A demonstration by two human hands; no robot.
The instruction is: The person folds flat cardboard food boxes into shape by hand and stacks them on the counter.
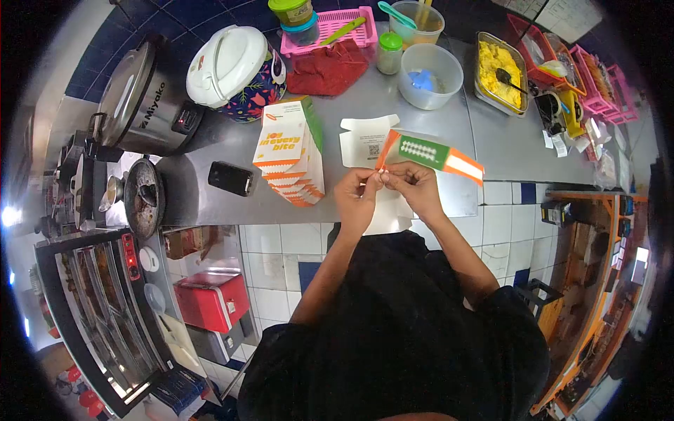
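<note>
My left hand [358, 196] and my right hand [415, 188] meet over the counter's front edge, fingertips pinched together on an orange, green and white printed card box [423, 151]. The box slants away to the right from my fingers. Behind it lies a white unfolded box piece [359, 144] with a small printed square code. More white card shows below my hands, partly covered by them. Left of my left hand stands a stack of folded orange and white boxes [289, 149] with a green side.
A phone [230, 178] lies left of the stack, near a rice cooker [151, 102] and a floral pot [239, 74]. At the back are a red cloth [328, 69] and a clear tub [449, 70]. Yellow food fills a tray [523, 105] on the right.
</note>
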